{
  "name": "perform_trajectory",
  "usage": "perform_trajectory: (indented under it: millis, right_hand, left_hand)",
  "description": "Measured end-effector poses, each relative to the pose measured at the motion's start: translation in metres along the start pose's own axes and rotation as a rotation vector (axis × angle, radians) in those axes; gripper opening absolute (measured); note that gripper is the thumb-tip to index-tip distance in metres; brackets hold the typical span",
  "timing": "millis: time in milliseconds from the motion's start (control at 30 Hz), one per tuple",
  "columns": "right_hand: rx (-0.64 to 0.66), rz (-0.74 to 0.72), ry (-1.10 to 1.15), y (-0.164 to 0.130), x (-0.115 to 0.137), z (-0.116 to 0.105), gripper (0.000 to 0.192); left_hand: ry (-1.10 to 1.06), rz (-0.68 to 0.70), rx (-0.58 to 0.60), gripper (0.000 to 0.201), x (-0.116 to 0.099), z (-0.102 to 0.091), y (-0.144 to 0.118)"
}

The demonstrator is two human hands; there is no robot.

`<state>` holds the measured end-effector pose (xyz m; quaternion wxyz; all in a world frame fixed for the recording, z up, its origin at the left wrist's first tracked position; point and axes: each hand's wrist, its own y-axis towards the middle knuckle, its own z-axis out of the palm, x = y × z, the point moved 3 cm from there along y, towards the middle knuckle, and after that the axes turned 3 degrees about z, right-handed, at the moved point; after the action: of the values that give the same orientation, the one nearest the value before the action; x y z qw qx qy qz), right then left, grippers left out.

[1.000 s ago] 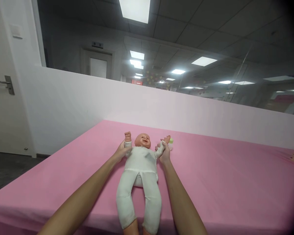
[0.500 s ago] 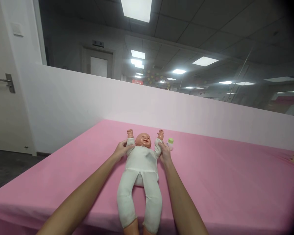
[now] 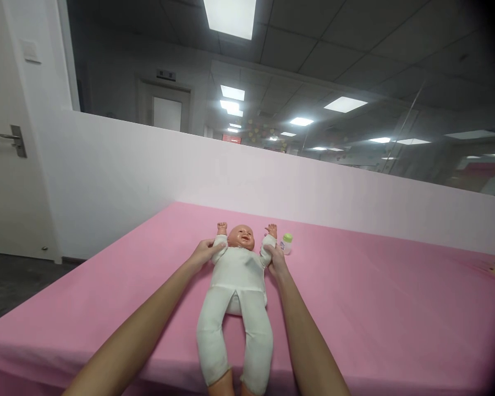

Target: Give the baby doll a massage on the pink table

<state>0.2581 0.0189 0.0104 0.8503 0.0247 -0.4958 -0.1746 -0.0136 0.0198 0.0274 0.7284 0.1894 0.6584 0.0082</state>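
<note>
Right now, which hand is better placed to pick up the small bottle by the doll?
Right. The right hand grips the doll by the arm on the side where the bottle stands, just beyond it. The left hand is across the doll's body.

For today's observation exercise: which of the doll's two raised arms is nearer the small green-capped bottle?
The doll's arm held by the person's right hand; the bottle stands just beyond it.
</note>
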Motion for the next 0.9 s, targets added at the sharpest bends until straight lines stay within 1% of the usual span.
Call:
perform_trajectory:
  millis: [100,167,300,333,367,467,533,633,700,767,900]
  right_hand:
    - [0.032,0.054,-0.015,0.001,-0.003,-0.002,0.04]
    - [0.039,0.051,-0.018,0.002,-0.003,-0.002,0.041]
    - [0.023,0.002,-0.063,0.003,-0.006,-0.001,0.039]
    - [0.016,-0.019,-0.092,0.003,-0.006,-0.001,0.038]
    - [0.005,-0.051,-0.127,0.004,-0.007,0.0,0.036]
    - [-0.05,-0.173,-0.227,0.005,-0.005,-0.002,0.028]
    - [-0.091,-0.212,-0.259,0.006,-0.005,-0.004,0.027]
    - [-0.125,-0.184,-0.223,0.008,-0.007,-0.008,0.036]
    - [-0.129,-0.154,-0.19,0.009,-0.008,-0.009,0.044]
    - [-0.129,-0.131,-0.182,0.009,-0.009,-0.008,0.049]
    - [-0.091,-0.053,-0.186,0.007,-0.011,-0.003,0.047]
  left_hand:
    - [0.042,-0.094,-0.062,0.049,0.0,-0.006,0.0]
    - [0.09,-0.139,-0.084,0.047,-0.001,-0.01,0.0]
    - [0.084,-0.176,-0.012,0.046,-0.005,-0.015,0.001]
    - [0.073,-0.155,-0.028,0.047,-0.006,-0.017,0.002]
    - [0.065,-0.117,-0.07,0.049,-0.008,-0.02,0.002]
    - [0.033,0.031,-0.238,0.053,-0.012,-0.025,0.004]
    - [0.008,0.109,-0.288,0.055,-0.014,-0.025,0.005]
    - [0.006,0.207,-0.314,0.054,-0.016,-0.024,0.005]
    - [0.019,0.239,-0.329,0.052,-0.016,-0.023,0.005]
    - [0.025,0.234,-0.304,0.05,-0.014,-0.021,0.004]
    - [0.041,0.177,-0.206,0.043,-0.01,-0.015,0.003]
